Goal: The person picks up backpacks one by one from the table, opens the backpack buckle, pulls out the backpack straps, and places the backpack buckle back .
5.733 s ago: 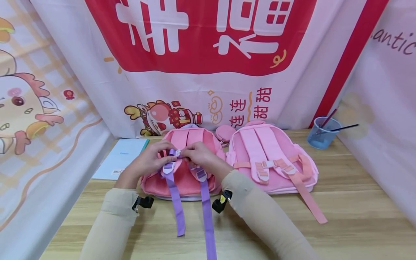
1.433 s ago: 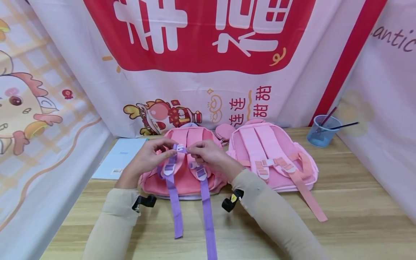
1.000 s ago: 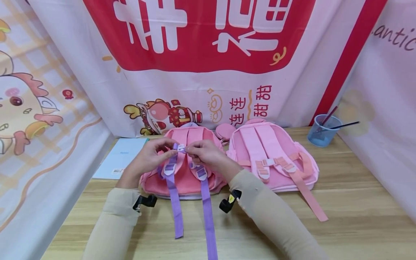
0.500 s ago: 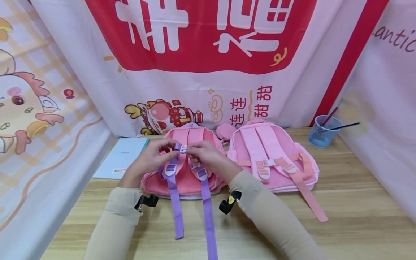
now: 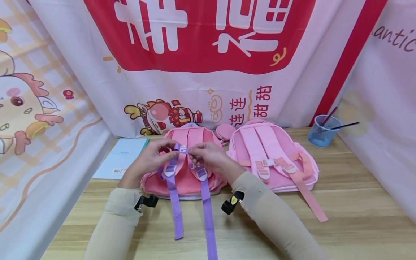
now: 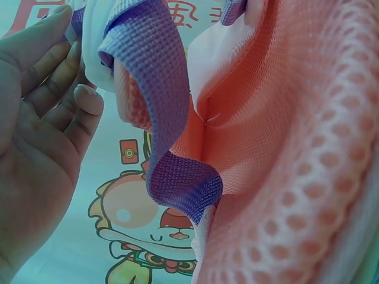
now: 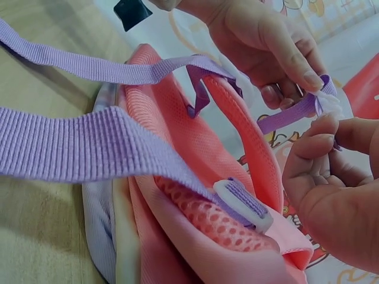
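Note:
A coral-pink backpack (image 5: 188, 183) lies with its shoulder straps up. Above it my two hands hold a thin purple chest strap (image 7: 287, 117) with a white buckle (image 5: 183, 148) on it. My left hand (image 5: 152, 156) pinches the strap at the buckle's left, where a purple loop sticks up. Right of the buckle, my right hand (image 5: 209, 157) pinches a short piece of purple webbing between thumb and fingers. In the right wrist view both sets of fingertips meet close about the buckle, partly hiding it. Two long purple strap tails (image 5: 177, 216) hang toward the table's front.
Beside it on the right lies a lighter pink backpack (image 5: 266, 159) with peach straps. A round pink pouch (image 5: 225, 131) sits between them at the back. A blue notebook (image 5: 121, 159) lies left, and a blue cup (image 5: 321, 134) with pencils stands at the back right.
Both hands have risen slightly with the strap since the earliest frame, and the right has shifted right. In the last half second, more purple webbing shows between buckle and right fingers.

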Demonstrator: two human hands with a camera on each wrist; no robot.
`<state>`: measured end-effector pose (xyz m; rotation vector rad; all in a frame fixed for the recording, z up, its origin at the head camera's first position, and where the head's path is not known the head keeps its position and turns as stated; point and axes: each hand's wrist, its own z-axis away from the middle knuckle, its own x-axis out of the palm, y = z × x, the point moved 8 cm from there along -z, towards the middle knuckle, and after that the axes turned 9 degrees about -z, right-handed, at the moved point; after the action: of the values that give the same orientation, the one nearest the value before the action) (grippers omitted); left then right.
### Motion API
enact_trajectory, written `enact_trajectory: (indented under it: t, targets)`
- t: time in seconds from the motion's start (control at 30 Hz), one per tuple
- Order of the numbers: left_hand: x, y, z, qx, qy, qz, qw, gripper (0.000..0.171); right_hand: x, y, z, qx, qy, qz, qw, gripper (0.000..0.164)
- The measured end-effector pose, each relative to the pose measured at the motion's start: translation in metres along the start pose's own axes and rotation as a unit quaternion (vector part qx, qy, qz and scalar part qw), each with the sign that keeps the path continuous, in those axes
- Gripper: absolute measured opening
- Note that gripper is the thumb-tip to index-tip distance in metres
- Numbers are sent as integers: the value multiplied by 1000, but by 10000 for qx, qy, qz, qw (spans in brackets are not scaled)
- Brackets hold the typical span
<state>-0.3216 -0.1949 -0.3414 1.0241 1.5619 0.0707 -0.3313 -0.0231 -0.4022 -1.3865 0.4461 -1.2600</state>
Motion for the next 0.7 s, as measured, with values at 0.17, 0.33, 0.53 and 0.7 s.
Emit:
enact_trajectory:
  t: [0.17,0.33,0.53,0.7]
  targets:
    - [1,0,0,-57,-51,-37,10000,23,4,-3,0,-118,-57,86,9999,28]
    - [2,0,0,17,-71,-161,9998,21,7,-3,1,-115,-40,-90,9999,28]
    - [3,4,0,95,-118,-402,9991,20,5,-4,2,-79,135,86,9998,27]
    - [5,3,0,-68,-256,-541,9982,22,3,-5,2,-224,294,480,9982,24]
